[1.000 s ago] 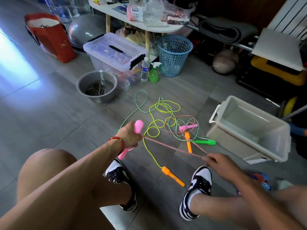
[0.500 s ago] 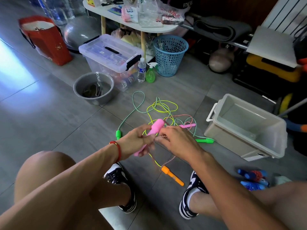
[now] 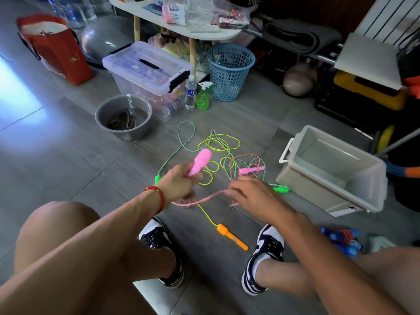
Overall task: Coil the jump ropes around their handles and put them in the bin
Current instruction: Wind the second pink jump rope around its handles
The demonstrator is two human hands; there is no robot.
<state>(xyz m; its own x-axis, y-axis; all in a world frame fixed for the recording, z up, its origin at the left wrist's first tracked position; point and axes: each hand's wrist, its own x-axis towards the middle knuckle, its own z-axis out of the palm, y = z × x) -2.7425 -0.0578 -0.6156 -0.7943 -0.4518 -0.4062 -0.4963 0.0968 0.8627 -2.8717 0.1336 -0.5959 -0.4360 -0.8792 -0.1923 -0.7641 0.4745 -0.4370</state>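
Observation:
My left hand (image 3: 179, 185) grips a pink jump-rope handle (image 3: 200, 162) that points up and away. Its pink striped rope (image 3: 204, 200) runs from below that hand across to my right hand (image 3: 252, 196), which pinches it. The rope's second pink handle (image 3: 250, 170) lies on the floor beyond my right hand. A yellow rope (image 3: 219, 144) with an orange handle (image 3: 231, 236) and a green striped rope (image 3: 181, 144) with green handles (image 3: 281, 189) lie tangled on the tiles. The beige open bin (image 3: 327, 194) stands at the right, with nothing in it.
A grey basin (image 3: 123, 117), a lidded clear box (image 3: 145, 69), a water bottle (image 3: 190, 92), a green spray bottle (image 3: 203, 96) and a blue mesh basket (image 3: 229, 71) stand behind the ropes. Blue rope handles (image 3: 341, 239) lie at the right by my shoe (image 3: 263, 258).
My right hand, which met the left at the pink handle half a second ago, has drawn back to the right with the pink rope. The left hand tilted the handle upward.

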